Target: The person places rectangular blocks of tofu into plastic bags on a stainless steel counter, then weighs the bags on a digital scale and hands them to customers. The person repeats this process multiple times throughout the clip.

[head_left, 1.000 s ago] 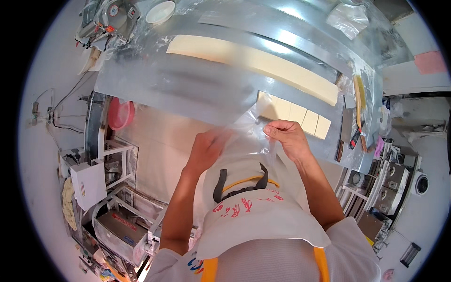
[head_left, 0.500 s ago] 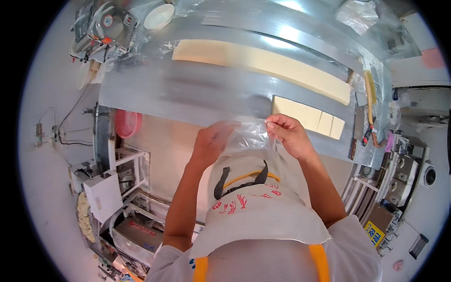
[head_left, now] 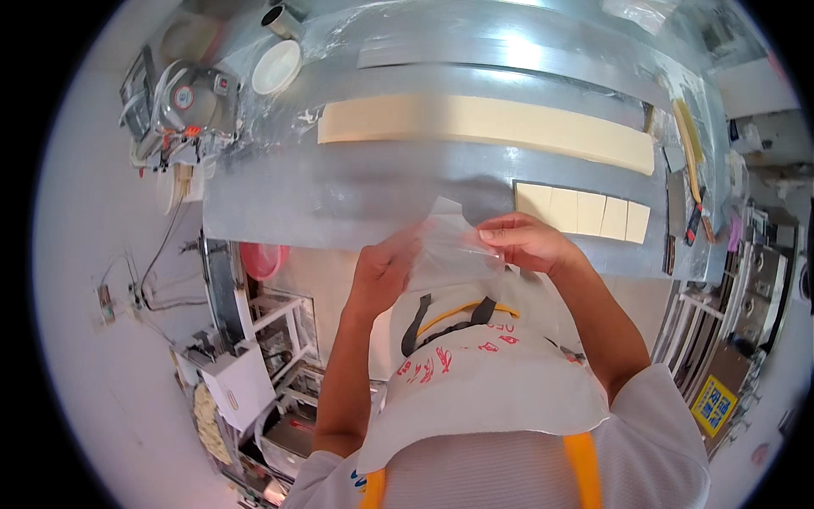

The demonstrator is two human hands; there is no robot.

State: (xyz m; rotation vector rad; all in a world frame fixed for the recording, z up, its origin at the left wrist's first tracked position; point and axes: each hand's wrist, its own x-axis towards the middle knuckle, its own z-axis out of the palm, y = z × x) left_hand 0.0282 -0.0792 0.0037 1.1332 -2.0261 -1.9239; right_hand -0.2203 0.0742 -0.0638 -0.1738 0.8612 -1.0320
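Note:
A clear plastic bag (head_left: 458,254) is stretched between my two hands in front of the apron, near the table's front edge. My left hand (head_left: 386,263) is closed on the bag's left side, its fingertips partly blurred. My right hand (head_left: 530,240) pinches the right side between thumb and fingers. Beyond the right hand lies a row of several cut, pale yellow dough pieces (head_left: 564,209). A long flat strip of the same dough (head_left: 526,123) stretches across the metal table (head_left: 280,187) behind them.
A white bowl (head_left: 277,68) and a metal cup (head_left: 281,22) stand at the far left, by a grey machine (head_left: 188,100). A long-handled brush (head_left: 688,144) lies along the right edge. Below the table's left end is a pink basin (head_left: 264,261).
The bag between my hands has changed shape; a corner now sticks up toward the table. Both hands stay on it. The whole view has shifted slightly, moving the surroundings to the right.

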